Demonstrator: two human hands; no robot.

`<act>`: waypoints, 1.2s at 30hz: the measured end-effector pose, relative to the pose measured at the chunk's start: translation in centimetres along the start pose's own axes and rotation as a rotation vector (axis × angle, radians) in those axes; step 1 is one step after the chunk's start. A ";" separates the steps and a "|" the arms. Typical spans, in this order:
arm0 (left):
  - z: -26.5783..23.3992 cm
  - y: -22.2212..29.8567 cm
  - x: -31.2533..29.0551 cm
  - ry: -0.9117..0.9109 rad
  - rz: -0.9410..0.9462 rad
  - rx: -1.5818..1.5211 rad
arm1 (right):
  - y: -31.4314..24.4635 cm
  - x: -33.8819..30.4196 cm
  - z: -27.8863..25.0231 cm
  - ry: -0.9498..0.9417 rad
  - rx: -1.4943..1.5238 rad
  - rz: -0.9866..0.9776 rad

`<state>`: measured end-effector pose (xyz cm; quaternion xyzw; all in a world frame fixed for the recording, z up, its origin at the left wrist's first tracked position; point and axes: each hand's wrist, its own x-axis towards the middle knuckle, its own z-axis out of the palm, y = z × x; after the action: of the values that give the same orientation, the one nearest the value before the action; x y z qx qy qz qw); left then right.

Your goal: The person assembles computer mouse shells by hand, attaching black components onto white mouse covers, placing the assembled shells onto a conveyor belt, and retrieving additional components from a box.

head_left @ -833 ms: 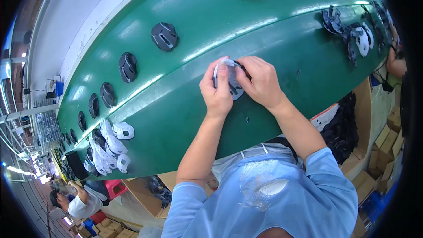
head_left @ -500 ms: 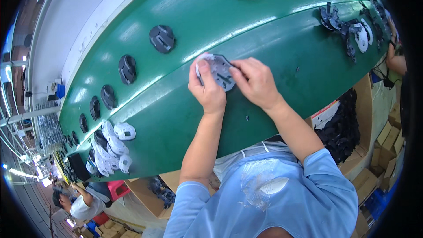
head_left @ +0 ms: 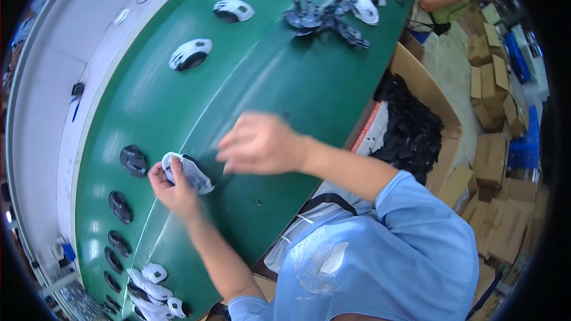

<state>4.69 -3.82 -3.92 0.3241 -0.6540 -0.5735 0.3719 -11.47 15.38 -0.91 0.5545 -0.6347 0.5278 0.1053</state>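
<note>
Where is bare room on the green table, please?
Free: table between the upper row's lowest white shell and topmost dark shell; nearly free, with one small bit, between right hand and dark parts heap. Crowded: that heap, and the white pile at lower left.

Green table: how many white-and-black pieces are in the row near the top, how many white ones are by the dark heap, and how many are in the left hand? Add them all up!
White-and-black pieces in the row near the top: 3
White pieces by the dark heap: 2
White-edged piece in the left hand: 1
Total: 6
</note>
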 end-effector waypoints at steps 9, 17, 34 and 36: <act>2.3 3.2 -1.7 -0.246 0.448 1.038 | 13.2 -6.0 -20.6 0.116 -1.092 0.528; 3.0 1.9 -3.1 -0.386 0.034 -0.125 | 1.1 -3.5 -13.2 0.324 0.303 0.757; 5.2 0.3 -6.5 -0.128 0.122 -0.290 | -3.2 -1.3 4.7 0.043 0.170 0.057; 5.5 -0.3 -6.3 -0.097 0.169 -0.288 | -2.3 -1.7 4.4 0.098 0.201 0.057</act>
<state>3.25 4.30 -5.28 0.1835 -0.6073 -0.6427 0.4295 -7.02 13.32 -2.69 0.5175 -0.5883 0.6180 0.0649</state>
